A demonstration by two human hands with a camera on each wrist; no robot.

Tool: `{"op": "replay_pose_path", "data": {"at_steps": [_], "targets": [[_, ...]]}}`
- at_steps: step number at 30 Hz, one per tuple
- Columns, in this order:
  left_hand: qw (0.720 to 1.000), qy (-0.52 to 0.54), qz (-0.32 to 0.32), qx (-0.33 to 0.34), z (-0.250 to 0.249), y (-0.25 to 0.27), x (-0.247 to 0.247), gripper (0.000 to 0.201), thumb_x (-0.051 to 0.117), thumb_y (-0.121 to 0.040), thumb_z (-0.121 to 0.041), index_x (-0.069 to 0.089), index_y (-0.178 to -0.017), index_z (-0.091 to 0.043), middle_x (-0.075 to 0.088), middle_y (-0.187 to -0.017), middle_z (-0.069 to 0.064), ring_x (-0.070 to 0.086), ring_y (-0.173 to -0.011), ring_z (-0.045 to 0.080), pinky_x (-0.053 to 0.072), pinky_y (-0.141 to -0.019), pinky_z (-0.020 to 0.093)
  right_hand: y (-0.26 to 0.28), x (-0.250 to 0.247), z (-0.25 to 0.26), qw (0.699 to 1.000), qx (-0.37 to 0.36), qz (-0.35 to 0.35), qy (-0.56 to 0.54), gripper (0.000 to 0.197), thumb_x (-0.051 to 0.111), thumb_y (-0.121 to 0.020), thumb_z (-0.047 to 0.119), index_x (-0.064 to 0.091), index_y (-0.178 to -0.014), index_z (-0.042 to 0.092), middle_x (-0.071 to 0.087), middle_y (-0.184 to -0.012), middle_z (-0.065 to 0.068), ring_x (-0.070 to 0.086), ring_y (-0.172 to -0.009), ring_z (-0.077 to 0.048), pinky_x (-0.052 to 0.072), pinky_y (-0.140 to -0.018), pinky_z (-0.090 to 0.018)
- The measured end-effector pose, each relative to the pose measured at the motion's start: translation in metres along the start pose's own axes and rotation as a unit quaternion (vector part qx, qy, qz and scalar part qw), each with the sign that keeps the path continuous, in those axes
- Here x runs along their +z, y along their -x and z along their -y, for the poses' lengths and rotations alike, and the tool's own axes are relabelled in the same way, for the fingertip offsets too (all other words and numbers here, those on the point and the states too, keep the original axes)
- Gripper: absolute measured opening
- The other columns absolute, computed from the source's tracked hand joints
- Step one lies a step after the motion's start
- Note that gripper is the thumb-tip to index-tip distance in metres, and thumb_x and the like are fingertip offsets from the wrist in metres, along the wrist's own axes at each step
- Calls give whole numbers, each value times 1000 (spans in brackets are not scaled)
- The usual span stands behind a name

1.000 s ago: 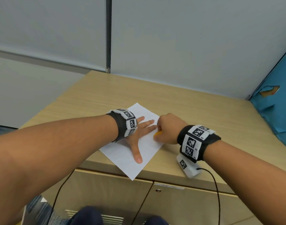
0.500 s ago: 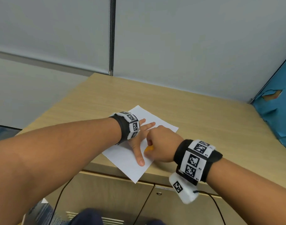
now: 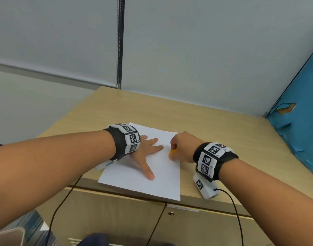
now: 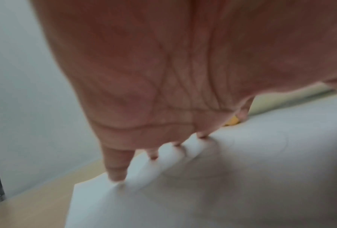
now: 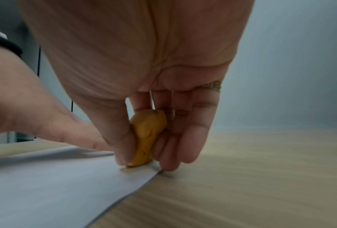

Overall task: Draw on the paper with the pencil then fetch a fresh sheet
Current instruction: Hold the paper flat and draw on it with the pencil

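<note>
A white sheet of paper (image 3: 148, 185) lies on the wooden cabinet top (image 3: 214, 125), its near edge over the front edge. My left hand (image 3: 145, 153) rests flat on it, fingers spread and straight; the left wrist view shows the fingertips (image 4: 116, 175) pressing the paper (image 4: 222, 185). My right hand (image 3: 182, 146) is at the sheet's right edge. It pinches a short yellow-orange pencil (image 3: 172, 152) between thumb and fingers. In the right wrist view the pencil (image 5: 146, 138) touches the paper (image 5: 56, 185) close to its edge, but the tip is hidden.
A grey wall (image 3: 205, 59) stands behind the cabinet and a blue panel (image 3: 305, 112) closes the right side. Cabinet doors (image 3: 116, 219) lie below the front edge. Black cables (image 3: 61, 203) hang from my wrist cameras.
The sheet has turned under my left hand and now lies squarer to the front edge. My right hand dipped toward me with the pencil, then went back up to the sheet's right edge.
</note>
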State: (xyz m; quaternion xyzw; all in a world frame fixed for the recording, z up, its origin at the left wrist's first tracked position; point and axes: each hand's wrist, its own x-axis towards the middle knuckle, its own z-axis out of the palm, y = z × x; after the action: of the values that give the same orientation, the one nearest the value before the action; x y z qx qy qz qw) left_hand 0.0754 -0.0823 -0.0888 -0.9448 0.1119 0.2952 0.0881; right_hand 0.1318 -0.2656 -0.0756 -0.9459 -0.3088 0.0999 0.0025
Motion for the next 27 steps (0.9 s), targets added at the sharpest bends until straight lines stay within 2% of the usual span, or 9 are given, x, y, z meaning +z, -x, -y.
{"op": "replay_pose_path", "data": {"at_steps": [3,9,12,15,17,20,22,24,27], "targets": [[997,-24,-22,63,5,-2,0,131,65,-64,-84,-24,-151,-42,-30,-162,-7,-22,-150,29,-4,-116,65,1,-6,0,1000,-19,18,6,24,75,-83,32,76,-99,14,71,-98,-3,69,-89,-27,61,-81,-40],[996,-43,-26,71,1,-14,8,139,69,-53,-86,-26,-147,-49,-36,-159,-8,-31,-146,34,-10,-114,68,26,4,28,997,-75,26,14,24,71,-83,31,75,-86,8,72,-82,-8,68,-76,-27,59,-68,-39],[996,-44,-20,71,-1,-15,8,138,70,-55,-85,-24,-148,-48,-40,-157,-6,-33,-145,36,-12,-113,64,46,12,42,991,-122,50,8,24,73,-82,39,75,-86,15,72,-81,-1,65,-74,-20,58,-68,-37],[998,-31,-32,54,0,-17,12,143,66,-46,-91,-29,-145,-50,-38,-157,-10,-31,-146,33,-10,-113,66,30,-3,23,998,-56,18,0,23,75,-79,36,76,-83,13,74,-82,-4,68,-75,-22,60,-68,-35],[998,-32,-32,41,-3,-19,13,145,65,-44,-92,-30,-146,-49,-37,-158,-9,-29,-147,35,-10,-112,67,24,-7,21,999,-32,-14,3,18,73,-79,30,70,-78,12,71,-81,-6,66,-73,-24,55,-61,-30],[998,-46,-25,32,-6,-18,9,143,67,-49,-91,-22,-151,-44,-37,-158,-7,-32,-146,34,-10,-113,66,40,6,50,995,-99,9,-3,22,71,-81,23,52,-69,23,59,-68,5,55,-60,-14,45,-54,-26],[998,-41,-26,29,-6,-17,8,142,67,-49,-91,-20,-152,-44,-38,-158,-8,-32,-146,34,-9,-114,65,43,10,53,993,-111,35,-13,18,74,-80,28,63,-73,15,64,-70,3,58,-61,-11,53,-57,-31],[999,-31,-31,30,-7,-16,10,144,67,-48,-90,-24,-150,-46,-36,-159,-8,-30,-147,35,-8,-113,66,30,1,34,998,-63,22,6,22,75,-78,34,73,-79,12,70,-77,-2,66,-69,-18,59,-63,-35],[999,-21,-34,23,-7,-17,12,144,68,-49,-90,-28,-148,-46,-35,-159,-8,-29,-147,35,-9,-112,67,22,-3,20,999,-7,-27,21,21,71,-78,31,63,-73,13,63,-77,-5,61,-66,-22,48,-54,-28]]}}
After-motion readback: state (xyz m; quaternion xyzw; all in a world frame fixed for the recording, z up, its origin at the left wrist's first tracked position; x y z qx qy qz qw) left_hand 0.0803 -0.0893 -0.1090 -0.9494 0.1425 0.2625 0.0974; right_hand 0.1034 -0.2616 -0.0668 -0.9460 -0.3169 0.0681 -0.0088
